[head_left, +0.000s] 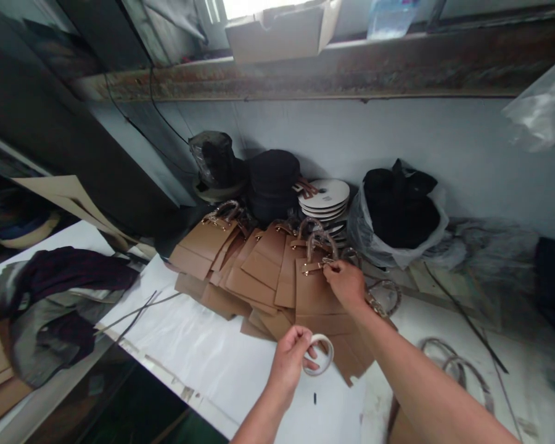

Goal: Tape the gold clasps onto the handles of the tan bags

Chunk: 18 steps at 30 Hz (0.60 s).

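Note:
My left hand [292, 357] is closed round one side of a roll of pale tape [326, 368], above the white tabletop. Farther back, my right hand [345, 282] has its fingers pinched at the metal fitting on a brown bag panel [311, 293], just below its wrapped handle [324, 237]. Exactly what those fingertips grip is hidden. Several more brown panels [259, 262] with handles lie overlapped to the left of it.
Behind the panels stand black rolls [274, 179], stacked white reels [326, 195] and a plastic bag of black material [400, 213]. Loose handles [467, 370] lie at the right. Crumpled cloth [58, 302] rests at the left. A small black piece [315, 398] lies near the front.

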Available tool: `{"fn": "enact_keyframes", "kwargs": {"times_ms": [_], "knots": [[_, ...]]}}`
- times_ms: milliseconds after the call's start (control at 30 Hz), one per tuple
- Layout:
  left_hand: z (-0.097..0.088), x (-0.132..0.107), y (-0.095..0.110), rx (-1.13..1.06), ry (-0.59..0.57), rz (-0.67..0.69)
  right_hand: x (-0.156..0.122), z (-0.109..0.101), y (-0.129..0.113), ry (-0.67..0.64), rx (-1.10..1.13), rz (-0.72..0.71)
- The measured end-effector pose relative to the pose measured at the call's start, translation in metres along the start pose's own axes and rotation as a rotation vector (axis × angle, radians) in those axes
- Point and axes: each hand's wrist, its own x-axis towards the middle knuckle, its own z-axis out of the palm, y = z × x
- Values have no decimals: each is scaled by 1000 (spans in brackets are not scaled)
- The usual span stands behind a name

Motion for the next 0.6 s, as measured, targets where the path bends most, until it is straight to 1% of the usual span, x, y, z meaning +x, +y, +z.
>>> {"fn": "enact_keyframes", "kwargs": {"times_ms": [100,200,267,333,400,467,500,533,600], "knots": [[-7,-16,2,38,31,29,-34,-21,1,52,-40,-39],[-8,-29,1,61,35,28,-74,-47,16,84,-57,-51],[-4,-39,0,73,-2,18,-96,-63,35,85,-30,-2],[1,-48,-2,87,-45,12,-110,-74,57,78,44,113],[7,-56,-3,109,-76,15,-114,-79,81,90,203,308],[14,-62,-4,127,-96,33,-110,-76,103,146,417,509],[17,-64,-3,132,-106,45,-106,-73,112,178,508,577],[20,-66,-3,133,-116,58,-103,-71,120,202,572,618],[27,-68,-1,134,-131,86,-98,-68,131,193,612,630]]}}
